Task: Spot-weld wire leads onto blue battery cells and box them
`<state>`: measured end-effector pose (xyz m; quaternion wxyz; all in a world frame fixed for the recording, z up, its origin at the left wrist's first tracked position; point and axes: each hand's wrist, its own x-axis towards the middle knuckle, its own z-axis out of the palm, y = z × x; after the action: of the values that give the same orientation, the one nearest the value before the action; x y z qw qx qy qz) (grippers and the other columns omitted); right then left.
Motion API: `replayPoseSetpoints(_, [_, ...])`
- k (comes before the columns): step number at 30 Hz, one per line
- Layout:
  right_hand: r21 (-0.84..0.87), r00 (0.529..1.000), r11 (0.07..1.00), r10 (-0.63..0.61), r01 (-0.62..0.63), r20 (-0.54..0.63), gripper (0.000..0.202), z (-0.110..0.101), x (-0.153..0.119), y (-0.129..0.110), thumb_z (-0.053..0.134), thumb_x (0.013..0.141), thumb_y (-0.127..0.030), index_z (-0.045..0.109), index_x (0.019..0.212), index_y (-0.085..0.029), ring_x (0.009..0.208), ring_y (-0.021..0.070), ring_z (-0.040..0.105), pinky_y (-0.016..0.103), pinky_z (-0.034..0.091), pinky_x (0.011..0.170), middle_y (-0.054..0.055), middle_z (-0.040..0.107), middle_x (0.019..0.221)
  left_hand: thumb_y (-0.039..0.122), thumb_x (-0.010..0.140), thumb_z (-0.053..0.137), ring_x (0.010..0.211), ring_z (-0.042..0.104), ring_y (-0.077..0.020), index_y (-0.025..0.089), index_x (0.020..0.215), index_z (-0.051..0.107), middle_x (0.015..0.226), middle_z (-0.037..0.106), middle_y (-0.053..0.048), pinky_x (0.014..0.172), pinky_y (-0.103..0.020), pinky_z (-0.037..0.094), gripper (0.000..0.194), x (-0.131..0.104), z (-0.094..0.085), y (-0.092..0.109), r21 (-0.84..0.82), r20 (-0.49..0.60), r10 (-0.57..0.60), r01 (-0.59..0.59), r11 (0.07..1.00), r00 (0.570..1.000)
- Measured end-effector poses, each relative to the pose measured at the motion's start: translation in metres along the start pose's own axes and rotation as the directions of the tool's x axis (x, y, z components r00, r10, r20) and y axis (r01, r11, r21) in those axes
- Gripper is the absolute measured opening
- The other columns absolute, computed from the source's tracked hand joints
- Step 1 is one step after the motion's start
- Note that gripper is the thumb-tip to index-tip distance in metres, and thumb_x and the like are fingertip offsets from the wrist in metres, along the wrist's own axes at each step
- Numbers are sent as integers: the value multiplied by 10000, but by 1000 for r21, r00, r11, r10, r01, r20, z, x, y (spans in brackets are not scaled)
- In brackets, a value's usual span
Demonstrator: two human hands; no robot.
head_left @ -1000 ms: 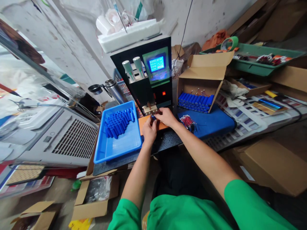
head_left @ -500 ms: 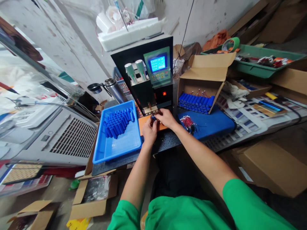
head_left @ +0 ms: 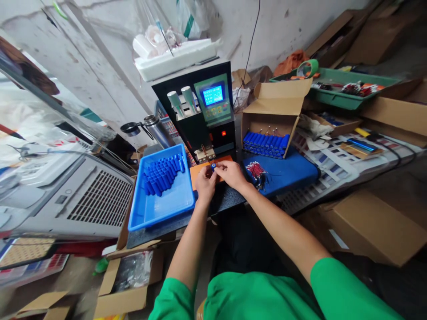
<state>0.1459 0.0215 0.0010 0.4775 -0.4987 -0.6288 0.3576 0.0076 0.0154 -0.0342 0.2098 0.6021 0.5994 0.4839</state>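
One left hand [head_left: 204, 183], one right hand [head_left: 231, 174], both grasping one blue cylinder [head_left: 213, 166], one blue tray [head_left: 167, 210]

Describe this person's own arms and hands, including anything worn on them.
The left hand and right hand are bare, without gloves. No watch, bracelet or cable shows on the bare forearms. The short sleeves are bright green, with no visible markings.

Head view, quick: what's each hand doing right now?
Left hand: closed, holding a blue cylinder with its fingers.
Right hand: closed, fingertips on the same blue cylinder; grip firmness cannot be told.
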Motion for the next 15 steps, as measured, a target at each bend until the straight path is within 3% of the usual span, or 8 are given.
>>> replayPoseSetpoints(4, [-161,999,986,-37,38,10,206,-1,-7,-12,654,883,-326,761,843,-155,670,151,616,242,434,666,45,724,735,389,856,677,681,602,-139,207,1023,676,818,672,-16,629,-252,461,246,-4,0,1,54,-26,14,-12,998,1000])
replayPoseSetpoints(10, [-325,1000,946,-2,4,6,271,-1,-6,-24,601,951,-333,740,797,-159,735,171,653,243,425,686,86,745,792,353,863,629,773,645,-163,214,1052,666,896,683,-34,712,-279,503,238,-3,-3,1,139,-24,171,-167,976,985])
replayPoseSetpoints(15, [-322,989,946,-71,26,-129,260,-31,-5,-6,537,983,-298,758,946,-167,798,174,666,245,482,782,81,732,872,464,863,652,816,679,-187,205,1101,668,950,711,-56,774,-313,530,352,1,-7,2,174,6,229,-226,958,973])
